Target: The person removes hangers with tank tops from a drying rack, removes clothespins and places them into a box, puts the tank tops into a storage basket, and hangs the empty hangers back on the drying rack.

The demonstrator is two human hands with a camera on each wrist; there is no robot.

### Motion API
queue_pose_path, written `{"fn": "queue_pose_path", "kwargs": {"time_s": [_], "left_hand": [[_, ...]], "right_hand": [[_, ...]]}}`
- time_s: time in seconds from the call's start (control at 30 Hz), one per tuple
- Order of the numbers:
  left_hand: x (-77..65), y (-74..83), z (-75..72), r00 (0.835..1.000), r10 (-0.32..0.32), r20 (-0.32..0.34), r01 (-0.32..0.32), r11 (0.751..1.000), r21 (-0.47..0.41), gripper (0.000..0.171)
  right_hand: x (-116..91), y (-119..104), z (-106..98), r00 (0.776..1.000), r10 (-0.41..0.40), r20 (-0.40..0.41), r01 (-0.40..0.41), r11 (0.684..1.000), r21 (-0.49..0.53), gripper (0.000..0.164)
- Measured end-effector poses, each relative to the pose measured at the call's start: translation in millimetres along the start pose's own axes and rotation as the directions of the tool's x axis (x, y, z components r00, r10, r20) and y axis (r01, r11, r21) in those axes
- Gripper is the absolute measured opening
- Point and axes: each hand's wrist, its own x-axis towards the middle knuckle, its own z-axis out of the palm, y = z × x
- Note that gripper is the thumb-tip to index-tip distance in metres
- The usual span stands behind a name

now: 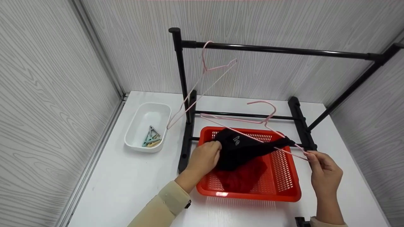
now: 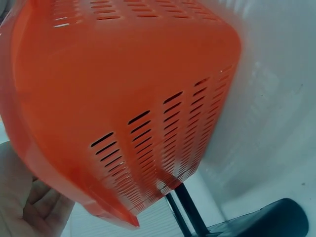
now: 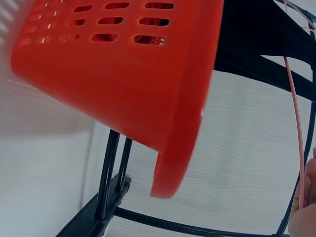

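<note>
A black garment (image 1: 235,154) with a small pale print hangs over the red basket (image 1: 249,197), one narrow part looped over the right arm of a pink hanger (image 1: 274,110). My left hand (image 1: 202,157) grips the garment's left side near the basket's left rim, its fingers curled in. At the hanger's right corner, my right hand (image 1: 326,171) pinches the pink wire between thumb and fingers. In the right wrist view the black cloth (image 3: 266,29) crosses the wire beyond the basket. Dark red cloth (image 1: 243,178) lies inside the basket, partly hidden under the garment.
A black rack stands behind, its top rail (image 1: 284,49) bearing another pink hanger (image 1: 203,56) at the left end. Left of the rack foot (image 1: 186,142) sits a white tub (image 1: 128,132) with several clothespins (image 1: 152,138). Patterned panels (image 1: 41,94) enclose the table.
</note>
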Motion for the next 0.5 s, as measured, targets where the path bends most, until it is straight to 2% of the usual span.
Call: {"fn": "queue_pose_path", "kwargs": {"time_s": [0.1, 0.27, 0.37, 0.5], "left_hand": [[5.7, -0.1, -5.6, 0.994, 0.032, -0.103, -0.033, 0.999, -0.002, 0.006], [21.9, 0.7, -20.7, 0.962, 0.061, -0.266, -0.070, 0.997, -0.023, 0.009], [31.6, 0.6, -27.5, 0.943, 0.076, -0.324, -0.085, 0.996, -0.014, 0.010], [40.5, 0.0, -33.8, 0.927, 0.082, -0.365, -0.089, 0.996, -0.002, 0.014]], "right_hand": [[1, 0, 1, 1.000, -0.005, -0.002, 0.005, 1.000, 0.028, 0.015], [1, 0, 1, 1.000, -0.007, 0.001, 0.006, 1.000, 0.030, 0.015], [1, 1, 1, 1.000, 0.002, -0.001, -0.002, 1.000, 0.007, 0.014], [1, 1, 2, 1.000, 0.000, -0.003, 0.000, 1.000, -0.023, 0.013]]}}
